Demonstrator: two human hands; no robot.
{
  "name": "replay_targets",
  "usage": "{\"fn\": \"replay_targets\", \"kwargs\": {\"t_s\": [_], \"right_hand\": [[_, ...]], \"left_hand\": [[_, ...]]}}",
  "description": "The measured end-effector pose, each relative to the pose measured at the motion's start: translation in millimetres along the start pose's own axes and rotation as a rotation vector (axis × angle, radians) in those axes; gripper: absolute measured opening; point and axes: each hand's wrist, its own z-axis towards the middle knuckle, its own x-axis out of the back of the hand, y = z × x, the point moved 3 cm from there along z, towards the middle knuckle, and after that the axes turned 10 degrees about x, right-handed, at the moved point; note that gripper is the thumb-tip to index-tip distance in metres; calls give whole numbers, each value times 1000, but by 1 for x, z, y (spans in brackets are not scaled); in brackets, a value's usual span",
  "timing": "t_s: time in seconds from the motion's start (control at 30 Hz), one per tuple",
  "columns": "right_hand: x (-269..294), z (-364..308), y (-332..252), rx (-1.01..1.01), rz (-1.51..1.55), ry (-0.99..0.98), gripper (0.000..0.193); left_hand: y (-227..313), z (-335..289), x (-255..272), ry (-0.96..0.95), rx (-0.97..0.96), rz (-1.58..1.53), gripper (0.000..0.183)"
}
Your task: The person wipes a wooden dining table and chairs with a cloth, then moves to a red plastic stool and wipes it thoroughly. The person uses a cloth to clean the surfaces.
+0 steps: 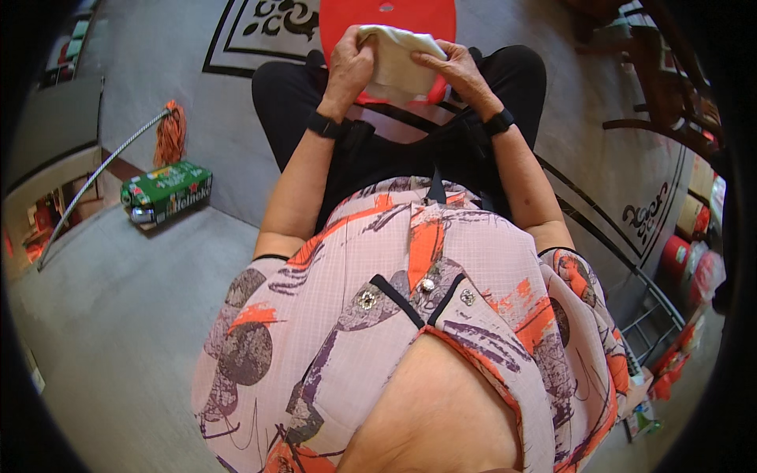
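Note:
A pale cream cloth (400,69) is held up between my two hands, over a red plastic stool (331,17) in front of my knees. My left hand (349,66) pinches the cloth's upper left corner, thumb against its edge. On the other side, my right hand (460,71) grips the upper right edge between thumb and fingers. The cloth's top edge looks folded, and its lower part hangs down in front of the stool's near rim. Each wrist wears a dark band.
To the left on the grey floor lie a green drink carton (167,193) and a mop with an orange head (170,135) and striped handle. Wooden chairs (658,87) stand at the upper right. A metal rack (656,315) and red items are at the right edge.

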Motion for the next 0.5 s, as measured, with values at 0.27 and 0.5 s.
{"fn": "replay_targets", "kwargs": {"t_s": [0.27,0.5], "right_hand": [[22,36,15,136,-400,356,29],[37,50,66,72,-927,583,64]], "left_hand": [[-46,63,8,67,118,129,29],[-40,42,6,127,-123,593,59]]}}
